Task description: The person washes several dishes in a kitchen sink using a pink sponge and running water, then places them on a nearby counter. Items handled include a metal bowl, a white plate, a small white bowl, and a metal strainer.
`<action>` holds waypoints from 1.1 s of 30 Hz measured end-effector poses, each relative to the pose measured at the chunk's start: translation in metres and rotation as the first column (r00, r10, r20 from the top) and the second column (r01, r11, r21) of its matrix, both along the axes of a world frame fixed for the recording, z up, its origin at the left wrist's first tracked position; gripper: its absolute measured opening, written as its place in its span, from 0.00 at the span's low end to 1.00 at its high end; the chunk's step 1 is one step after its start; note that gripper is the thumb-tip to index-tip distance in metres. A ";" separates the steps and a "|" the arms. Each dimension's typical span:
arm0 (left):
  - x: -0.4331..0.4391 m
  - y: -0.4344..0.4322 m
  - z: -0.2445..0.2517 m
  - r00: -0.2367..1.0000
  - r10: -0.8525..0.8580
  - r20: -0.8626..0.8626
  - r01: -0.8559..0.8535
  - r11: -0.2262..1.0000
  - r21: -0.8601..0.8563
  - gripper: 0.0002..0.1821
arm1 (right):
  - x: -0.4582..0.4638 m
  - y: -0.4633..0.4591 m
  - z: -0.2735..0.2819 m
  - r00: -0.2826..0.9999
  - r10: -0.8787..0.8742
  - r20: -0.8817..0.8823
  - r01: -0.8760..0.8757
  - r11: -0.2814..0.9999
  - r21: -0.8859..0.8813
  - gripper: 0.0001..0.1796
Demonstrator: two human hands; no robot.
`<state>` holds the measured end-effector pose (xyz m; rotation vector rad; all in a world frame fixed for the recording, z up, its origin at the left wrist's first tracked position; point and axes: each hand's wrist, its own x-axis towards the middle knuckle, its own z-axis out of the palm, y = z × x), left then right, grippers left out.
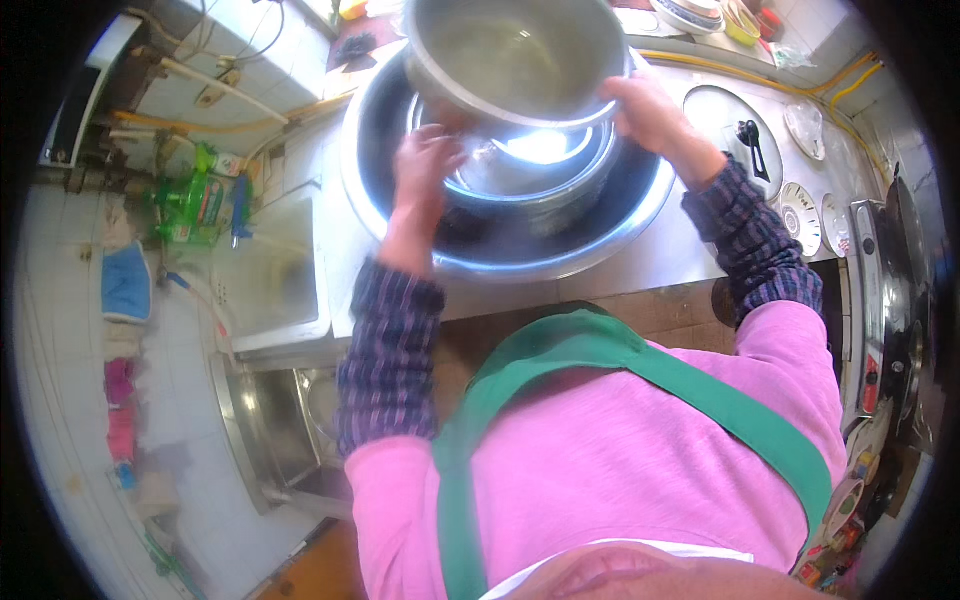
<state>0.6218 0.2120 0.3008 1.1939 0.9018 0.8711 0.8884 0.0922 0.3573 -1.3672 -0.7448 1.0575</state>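
Observation:
A deep metal bowl [517, 56] is held tilted above a large, wide metal basin [551, 266]. My right hand [646, 112] grips the bowl's rim at its right side. Below the bowl's left side is my left hand [427, 161], blurred, with its fingers curled; whether it touches the bowl is unclear. Inside the large basin sits another round metal bowl [517, 199], whose far part is hidden by the raised one. Bright light reflects from its inside.
The basin stands on a metal counter [622, 266]. To its right are a round tray [709, 112] with a black spoon [752, 150] and a patterned plate [799, 217]. A white sink [274, 262], green bottles [187, 202] and a blue cloth [126, 281] are leftward. A gas stove [870, 300] flanks the right.

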 end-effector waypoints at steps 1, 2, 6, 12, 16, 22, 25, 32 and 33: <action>0.030 0.013 -0.019 0.994 0.007 -0.107 -0.021 0.991 -0.132 0.21 | 0.024 0.001 0.004 0.997 -0.007 -0.078 0.007 1.000 0.003 0.05; 0.056 0.025 -0.036 0.923 -0.013 -0.385 -0.026 0.995 -0.096 0.19 | 0.043 0.003 0.005 0.994 -0.013 -0.111 0.011 1.000 -0.023 0.04; 0.107 0.043 -0.102 0.805 -0.132 -0.578 0.055 0.987 -0.150 0.14 | 0.093 0.005 -0.011 0.969 -0.111 -0.222 0.087 0.990 -0.112 0.07; 0.095 0.077 -0.102 0.524 0.077 -0.848 0.181 0.963 0.200 0.17 | 0.092 0.003 -0.027 0.951 -0.099 -0.294 0.080 0.994 -0.076 0.05; 0.010 0.088 -0.001 0.595 0.334 -0.731 0.216 0.810 0.546 0.15 | 0.082 0.005 -0.019 0.961 -0.157 -0.228 0.141 0.986 -0.087 0.06; -0.103 0.083 0.119 0.669 0.515 -0.535 -0.236 0.830 0.505 0.09 | 0.072 0.028 -0.046 0.980 -0.009 0.197 0.037 0.990 -0.136 0.13; -0.098 0.075 0.132 0.733 0.425 -0.531 -0.265 0.897 0.353 0.07 | 0.055 0.063 -0.076 0.910 0.165 0.380 -0.083 0.971 -0.222 0.13; -0.007 0.066 0.078 0.870 -0.019 -0.492 -0.008 0.999 -0.053 0.09 | 0.037 0.117 -0.136 0.759 0.264 0.595 -0.102 0.951 -0.292 0.12; 0.002 0.065 0.066 0.885 -0.143 -0.444 0.103 0.988 -0.113 0.10 | 0.042 0.112 -0.138 0.616 0.430 0.660 -0.204 0.896 -0.394 0.10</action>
